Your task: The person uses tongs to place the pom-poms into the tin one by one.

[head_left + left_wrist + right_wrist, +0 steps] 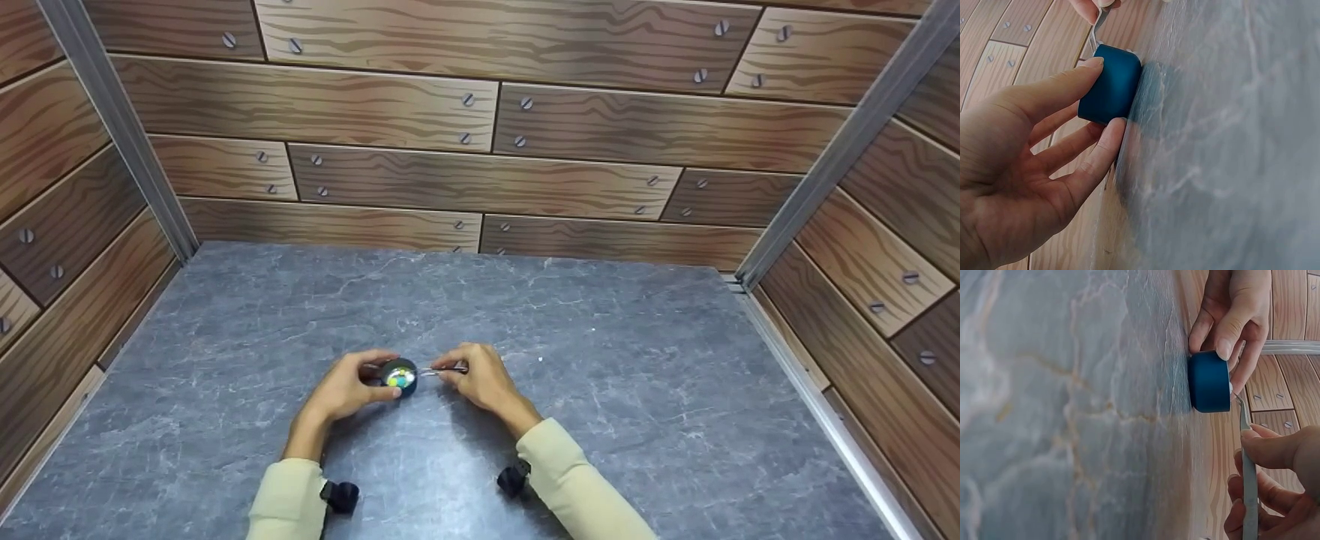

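The left hand [346,390] is gripping a small dark blue cup [398,376] that is sitting on the grey bench [600,420], near its middle and close to the person. Thumb and fingers [1095,152] are curling round the cup's wall, touching it on both sides. Inside the cup, pale yellow and green bits are showing; what they are is too small to tell. The right hand [480,379] is pinching the handle of a thin metal utensil [1248,495] between thumb and fingers, its tip reaching into the cup's rim.
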Available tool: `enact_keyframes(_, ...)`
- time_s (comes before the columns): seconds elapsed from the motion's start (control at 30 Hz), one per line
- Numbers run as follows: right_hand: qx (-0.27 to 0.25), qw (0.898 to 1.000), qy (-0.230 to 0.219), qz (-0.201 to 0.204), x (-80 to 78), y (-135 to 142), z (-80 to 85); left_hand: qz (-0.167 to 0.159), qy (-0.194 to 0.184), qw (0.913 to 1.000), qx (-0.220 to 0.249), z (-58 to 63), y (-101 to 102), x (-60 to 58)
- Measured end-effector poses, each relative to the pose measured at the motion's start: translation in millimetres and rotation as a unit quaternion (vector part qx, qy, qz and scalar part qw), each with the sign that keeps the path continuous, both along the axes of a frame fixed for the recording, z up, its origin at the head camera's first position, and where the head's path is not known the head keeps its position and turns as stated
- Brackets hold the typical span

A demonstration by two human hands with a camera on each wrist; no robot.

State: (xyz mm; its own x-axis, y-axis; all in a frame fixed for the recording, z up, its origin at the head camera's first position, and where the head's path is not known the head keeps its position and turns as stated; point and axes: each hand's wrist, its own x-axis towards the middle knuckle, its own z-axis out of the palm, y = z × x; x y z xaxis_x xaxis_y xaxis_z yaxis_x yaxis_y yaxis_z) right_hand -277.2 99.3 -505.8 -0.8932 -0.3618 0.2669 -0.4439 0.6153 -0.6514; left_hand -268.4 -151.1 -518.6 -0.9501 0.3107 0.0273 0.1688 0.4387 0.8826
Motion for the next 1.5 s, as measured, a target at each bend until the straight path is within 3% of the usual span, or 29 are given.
enact_keyframes(0.63, -0.004, 1.000, 0.010, -0.004, -0.6, 25.2, 11.7, -0.003, 0.001, 1.0000, 0.007, 0.8, -1.6, 0.7)
enact_keyframes(0.9, 0.011, 0.999, 0.032, -0.013, -4.5, 45.7, 7.7, 0.004, -0.001, 1.0000, -0.003, -0.4, -0.9, 0.6)
enact_keyframes(1.5, 0.017, 0.998, 0.022, -0.053, -7.1, 84.9, 0.4, 0.007, -0.008, 0.9999, -0.004, -2.2, -0.1, -1.1)
